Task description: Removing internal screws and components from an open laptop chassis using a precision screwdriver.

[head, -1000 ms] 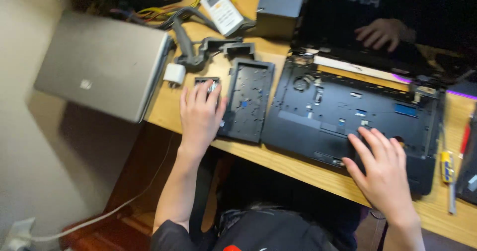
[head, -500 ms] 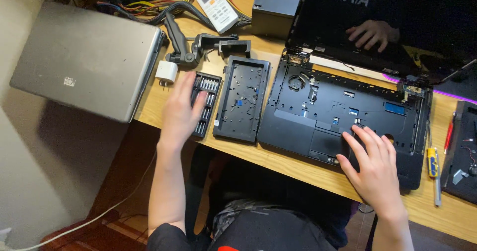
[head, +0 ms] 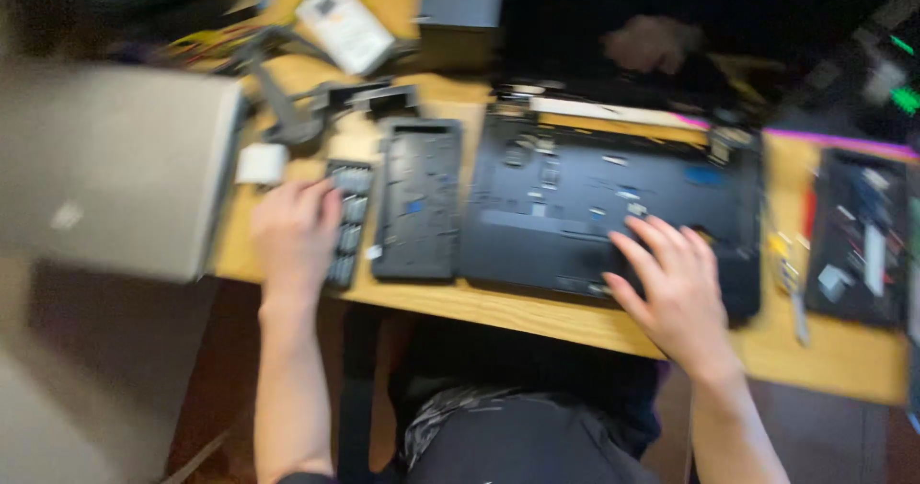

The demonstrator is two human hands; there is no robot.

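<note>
The frame is motion-blurred. My left hand (head: 292, 233) lies flat on the wooden desk (head: 479, 307), its fingers on a small black tray of screwdriver bits (head: 347, 218). My right hand (head: 676, 288) rests with fingers spread on the front right of an opened black laptop base (head: 594, 206). Between the two lies a removed black plastic cover panel (head: 418, 196). Neither hand holds anything.
A closed silver laptop (head: 110, 163) overhangs the desk's left edge. A white charger plug (head: 261, 164), grey cables and a white device (head: 343, 26) sit at the back left. Another person's hand (head: 656, 43) is behind the laptop. Tools and a dark tray (head: 858, 235) lie at the right.
My left hand slid left from the cover panel's edge onto the bit tray. My right hand stayed on the laptop base. The camera view shifted and blurred.
</note>
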